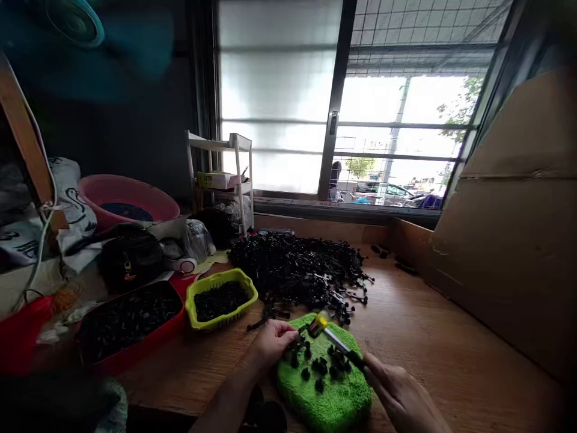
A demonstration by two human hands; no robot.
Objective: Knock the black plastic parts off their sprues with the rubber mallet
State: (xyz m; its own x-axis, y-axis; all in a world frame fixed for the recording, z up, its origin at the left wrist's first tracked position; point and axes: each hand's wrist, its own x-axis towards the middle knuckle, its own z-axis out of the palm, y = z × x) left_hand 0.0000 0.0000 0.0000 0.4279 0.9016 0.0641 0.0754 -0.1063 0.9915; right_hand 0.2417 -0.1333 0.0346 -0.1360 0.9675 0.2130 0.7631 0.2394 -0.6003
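Two trays [220, 299], one hammer [336, 341], one pad [329, 391]

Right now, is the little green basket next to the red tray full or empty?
Partly full. The green basket holds a layer of small black pieces covering its bottom, lying below the rim. It sits upright on the wooden table beside the red tray.

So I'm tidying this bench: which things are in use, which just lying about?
In use: left hand, right hand, small hammer, green pad, black parts pile, green basket, red tray.
Lying about: pink basin, black bag, white shelf.
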